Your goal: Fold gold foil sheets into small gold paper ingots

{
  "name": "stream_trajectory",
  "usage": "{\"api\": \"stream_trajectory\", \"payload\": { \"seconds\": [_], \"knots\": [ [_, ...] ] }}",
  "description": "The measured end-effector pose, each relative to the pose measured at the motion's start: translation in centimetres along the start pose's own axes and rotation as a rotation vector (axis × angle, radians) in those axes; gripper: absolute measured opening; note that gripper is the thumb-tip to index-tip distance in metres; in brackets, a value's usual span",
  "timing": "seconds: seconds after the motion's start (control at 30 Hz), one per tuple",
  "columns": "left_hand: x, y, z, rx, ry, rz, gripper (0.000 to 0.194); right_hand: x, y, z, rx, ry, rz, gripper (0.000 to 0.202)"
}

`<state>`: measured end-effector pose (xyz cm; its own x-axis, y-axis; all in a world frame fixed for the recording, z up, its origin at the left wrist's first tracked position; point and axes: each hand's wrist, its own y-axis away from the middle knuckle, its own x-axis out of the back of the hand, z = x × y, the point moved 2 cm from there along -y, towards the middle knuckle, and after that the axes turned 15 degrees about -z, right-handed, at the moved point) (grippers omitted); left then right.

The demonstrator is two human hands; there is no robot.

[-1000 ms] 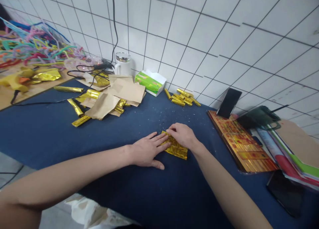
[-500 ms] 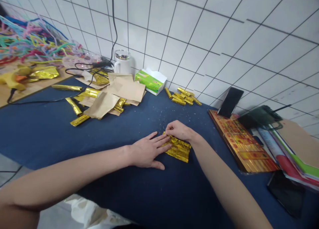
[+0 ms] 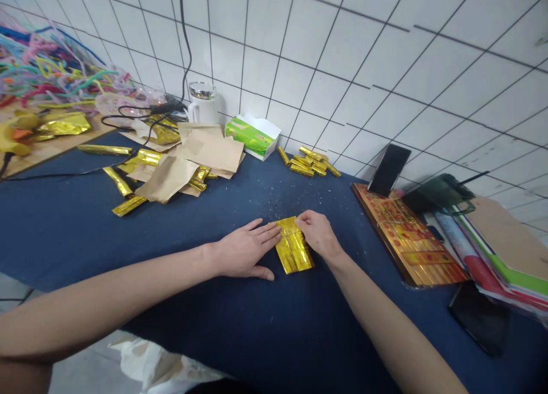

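Note:
A creased sheet of gold foil lies on the dark blue table cover. My left hand rests flat with its fingers out, the fingertips on the sheet's upper left edge. At the upper right corner, my right hand pinches the foil between thumb and fingers. Several small gold rolls lie in a pile near the wall. Brown paper sheets overlap longer gold rolls at the left.
A green tissue pack and a white mug stand by the wall. Right of my hands, a phone leans above a stack of gold-red paper. Colourful fuzzy stems and a black cable are at left.
The foil has turned so its long side runs more toward me, and more of it shows. My left hand has slid off most of it; my right hand now pinches its upper right corner.

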<state>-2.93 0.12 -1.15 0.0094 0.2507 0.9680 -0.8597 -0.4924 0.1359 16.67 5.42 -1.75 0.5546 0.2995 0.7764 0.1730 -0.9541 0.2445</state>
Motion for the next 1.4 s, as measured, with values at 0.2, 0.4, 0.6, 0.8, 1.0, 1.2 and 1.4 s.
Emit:
{"api": "stream_trajectory", "payload": {
  "seconds": [0.2,0.4,0.6,0.8,1.0,1.2,1.4],
  "knots": [
    [0.0,0.0,-0.1,-0.008,0.035,-0.022,0.075,0.0,-0.3,0.3,0.032,-0.078,-0.105,0.016],
    [-0.1,0.2,-0.2,-0.007,0.06,-0.028,0.074,0.2,-0.2,0.2,0.039,-0.083,-0.131,0.014],
    [-0.3,0.2,-0.3,-0.01,0.061,-0.03,0.075,0.7,0.4,-0.5,0.034,-0.187,-0.21,0.018],
    [-0.3,0.2,-0.2,-0.008,0.062,-0.021,0.075,1.1,0.7,-0.7,0.031,-0.202,-0.321,0.033],
    [-0.2,0.2,-0.1,-0.005,0.061,-0.013,0.074,1.1,0.9,-0.5,0.076,-0.21,-0.348,0.021],
    [-0.2,0.3,-0.1,-0.006,0.063,-0.022,0.074,1.0,0.6,-0.4,0.085,0.071,-0.251,0.024],
    [0.0,0.4,-0.2,0.006,0.08,0.002,0.074,1.1,1.1,-1.2,0.009,0.234,-0.149,0.021]
  ]
}}
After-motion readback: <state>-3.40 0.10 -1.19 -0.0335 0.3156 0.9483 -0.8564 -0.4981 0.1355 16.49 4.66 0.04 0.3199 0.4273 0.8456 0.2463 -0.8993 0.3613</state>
